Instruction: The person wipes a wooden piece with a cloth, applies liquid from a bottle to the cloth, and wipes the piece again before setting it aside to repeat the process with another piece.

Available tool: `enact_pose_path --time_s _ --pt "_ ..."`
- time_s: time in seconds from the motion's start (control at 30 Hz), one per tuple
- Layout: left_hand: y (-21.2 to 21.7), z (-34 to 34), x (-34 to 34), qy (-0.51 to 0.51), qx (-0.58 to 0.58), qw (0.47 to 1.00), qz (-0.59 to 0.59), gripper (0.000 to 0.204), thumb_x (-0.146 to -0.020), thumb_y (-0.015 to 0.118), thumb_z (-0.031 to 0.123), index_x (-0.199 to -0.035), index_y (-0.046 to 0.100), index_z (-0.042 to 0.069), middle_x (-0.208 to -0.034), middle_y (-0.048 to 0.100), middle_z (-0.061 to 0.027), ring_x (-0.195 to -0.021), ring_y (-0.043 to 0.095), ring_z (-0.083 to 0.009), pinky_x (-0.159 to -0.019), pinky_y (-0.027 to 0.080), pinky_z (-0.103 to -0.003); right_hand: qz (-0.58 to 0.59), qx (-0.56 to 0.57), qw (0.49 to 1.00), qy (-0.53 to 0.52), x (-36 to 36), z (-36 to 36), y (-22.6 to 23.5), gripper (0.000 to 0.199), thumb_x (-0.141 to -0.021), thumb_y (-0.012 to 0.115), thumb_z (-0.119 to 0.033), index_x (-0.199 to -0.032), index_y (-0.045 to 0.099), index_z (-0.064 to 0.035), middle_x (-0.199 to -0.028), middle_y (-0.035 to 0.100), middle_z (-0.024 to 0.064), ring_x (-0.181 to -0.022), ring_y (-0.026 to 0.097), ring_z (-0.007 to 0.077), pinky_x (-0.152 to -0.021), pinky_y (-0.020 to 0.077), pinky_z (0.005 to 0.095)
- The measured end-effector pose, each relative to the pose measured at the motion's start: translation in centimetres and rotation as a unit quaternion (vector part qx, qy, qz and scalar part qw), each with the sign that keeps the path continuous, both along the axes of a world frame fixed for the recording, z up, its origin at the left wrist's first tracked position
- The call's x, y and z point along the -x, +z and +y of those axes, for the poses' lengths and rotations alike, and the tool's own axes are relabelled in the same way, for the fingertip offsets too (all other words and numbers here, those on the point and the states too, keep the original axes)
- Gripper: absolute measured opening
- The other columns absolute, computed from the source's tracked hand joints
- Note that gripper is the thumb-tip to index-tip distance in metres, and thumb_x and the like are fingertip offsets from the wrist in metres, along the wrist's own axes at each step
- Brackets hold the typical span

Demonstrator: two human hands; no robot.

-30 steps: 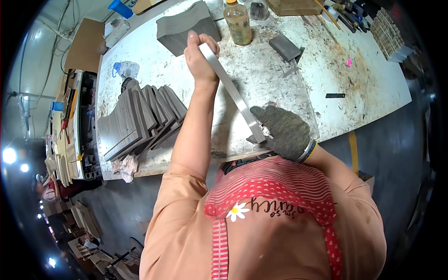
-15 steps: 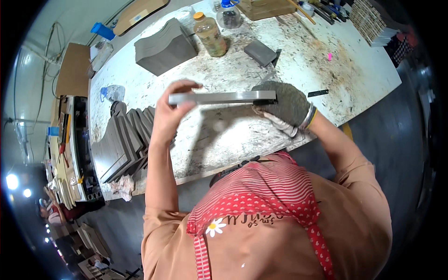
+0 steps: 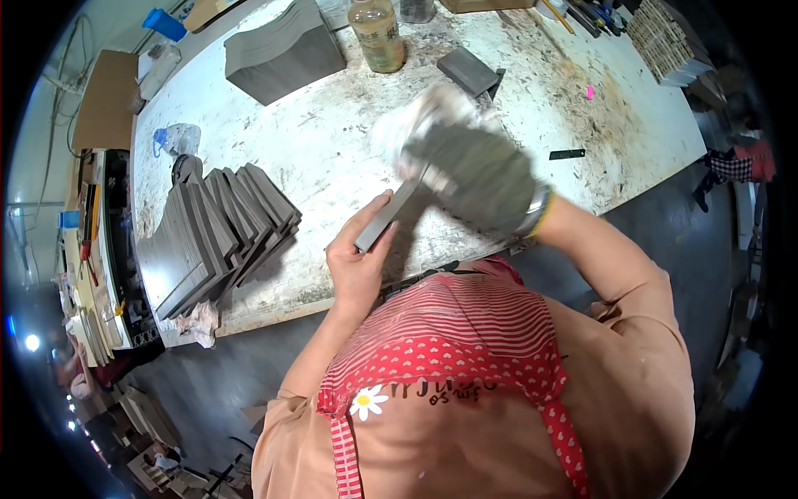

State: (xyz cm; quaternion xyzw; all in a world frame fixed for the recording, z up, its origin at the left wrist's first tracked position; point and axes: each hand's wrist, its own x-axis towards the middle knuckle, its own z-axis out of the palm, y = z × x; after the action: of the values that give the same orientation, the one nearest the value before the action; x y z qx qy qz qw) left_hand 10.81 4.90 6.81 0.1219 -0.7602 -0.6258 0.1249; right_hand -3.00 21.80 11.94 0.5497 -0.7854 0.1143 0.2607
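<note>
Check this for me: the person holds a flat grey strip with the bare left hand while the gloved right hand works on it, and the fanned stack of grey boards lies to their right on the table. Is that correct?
Not quite. In the head view the fanned stack of grey boards lies to the person's left on the white table, not the right. The rest holds: the bare left hand holds the flat grey strip, and the gloved right hand works on it.

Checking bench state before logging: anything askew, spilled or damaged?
The fanned stack of grey panels at the table's left end has slumped sideways, overhanging the edge. The tabletop is stained and littered with debris. Nothing spilled; the bottle stands upright.
</note>
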Motion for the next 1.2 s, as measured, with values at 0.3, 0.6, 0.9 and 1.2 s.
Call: enact_pose_path --time_s 0.3,0.6,0.9,1.2 --pt "-1.4 -1.7 -1.4 -0.014 -0.197 0.979 -0.055 0.031 -0.078 0.060 -0.003 -0.109 0.059 0.000 -0.111 0.060 -0.0095 -0.104 0.054 -0.0148 -0.092 0.039 -0.027 -0.457 0.143 0.849 -0.224 11.7 6.0 -4.9 0.028 -0.085 0.052 -0.030 -0.100 0.061 -0.0081 -0.102 0.060 0.0107 -0.088 0.059 0.0194 -0.081 0.0466 0.0301" --pt "-2.0 -4.5 0.3 -0.260 -0.134 0.951 -0.103 0.042 -0.073 0.066 0.005 -0.114 0.057 0.007 -0.120 0.055 -0.0083 -0.114 0.048 -0.0209 -0.100 0.034 -0.033 -0.766 0.439 0.468 0.030 7.7 -2.7 -9.5 0.034 -0.086 0.058 -0.017 -0.114 0.051 0.0008 -0.105 0.060 0.0102 -0.094 0.059 0.0162 -0.083 0.0500 0.0256" --pt "-1.8 -3.5 11.3 -0.083 -0.218 0.965 -0.118 0.046 -0.089 0.052 0.023 -0.128 0.039 0.003 -0.119 0.050 -0.0130 -0.111 0.047 -0.0190 -0.089 0.042 -0.032 -0.740 0.353 0.565 0.099 7.9 -2.3 -13.3 0.035 -0.092 0.046 -0.020 -0.122 0.047 -0.0013 -0.120 0.053 0.0095 -0.108 0.051 0.0169 -0.094 0.0404 0.0263" --pt "-1.7 -1.5 15.4 -0.051 -0.253 0.966 -0.007 0.023 -0.088 0.054 0.010 -0.108 0.054 -0.002 -0.102 0.059 -0.0094 -0.091 0.056 -0.0140 -0.081 0.046 -0.027 -0.822 0.520 0.144 0.179 6.7 -1.9 -9.6 0.044 -0.092 0.047 -0.030 -0.126 0.042 -0.0028 -0.122 0.052 0.0078 -0.106 0.053 0.0145 -0.089 0.0458 0.0265"
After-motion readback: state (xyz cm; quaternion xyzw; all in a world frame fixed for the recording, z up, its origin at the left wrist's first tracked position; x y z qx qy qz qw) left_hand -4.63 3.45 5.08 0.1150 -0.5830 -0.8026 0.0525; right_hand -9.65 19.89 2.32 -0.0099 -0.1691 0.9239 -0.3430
